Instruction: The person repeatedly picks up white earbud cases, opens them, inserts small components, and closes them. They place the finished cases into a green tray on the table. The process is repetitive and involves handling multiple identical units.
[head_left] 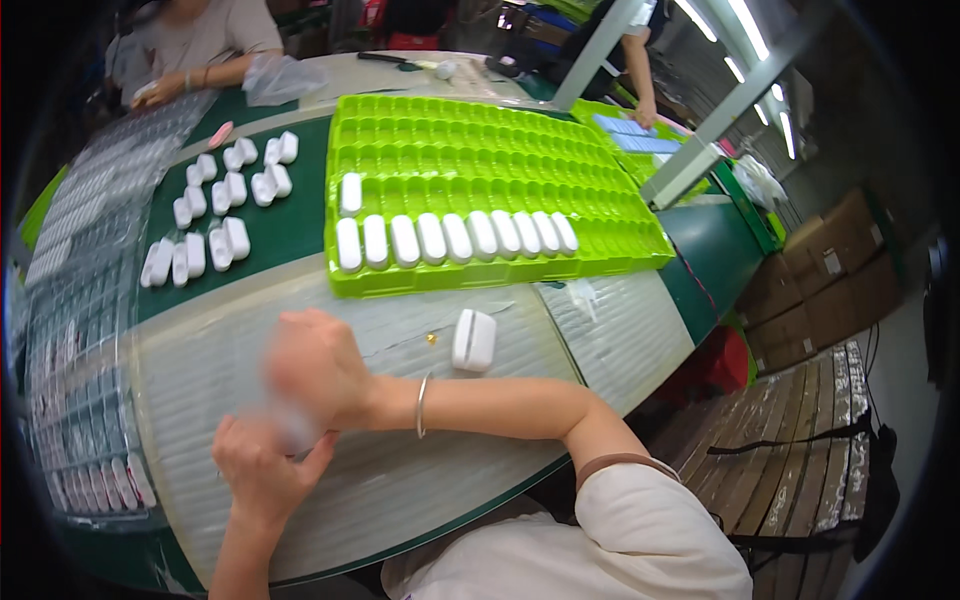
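Left hand: the left hand (262, 470) comes up from the lower edge and sits low on the worktop (420, 470), fingers curled upward toward the right hand.
Right hand: the right hand (315, 368) reaches across from the right, a thin bracelet (421, 405) on the wrist; the hand is blurred.
Grip, left: fingers bent around something pale and smeared between the two hands; I cannot tell whether they are clamped on it.
Grip, right: closed into a loose fist over the same pale blur (290, 425); whether it holds that thing cannot be told.
Thing in hand: only a whitish smear shows, just where the two hands meet, near the front edge of the worktop.
White case: one white case (473, 341) stands alone on the clear sheet, right of the right hand and apart from it.
Small gold bit: a tiny gold piece (432, 339) lies just left of that case.
Green tray: a bright green tray (500, 150) with many pockets lies beyond the hands; a row of white cases (455, 238) fills its nearest row, one more sits in the row behind at the left.
Loose cases: a cluster of open white cases (215, 205) lies on the dark green mat, left of the tray.
Clear trays: stacked clear trays (80, 330) run along the left edge.
Other people: one person's arm (195, 80) rests at the far left end, another person's hand (645, 110) at the far right.
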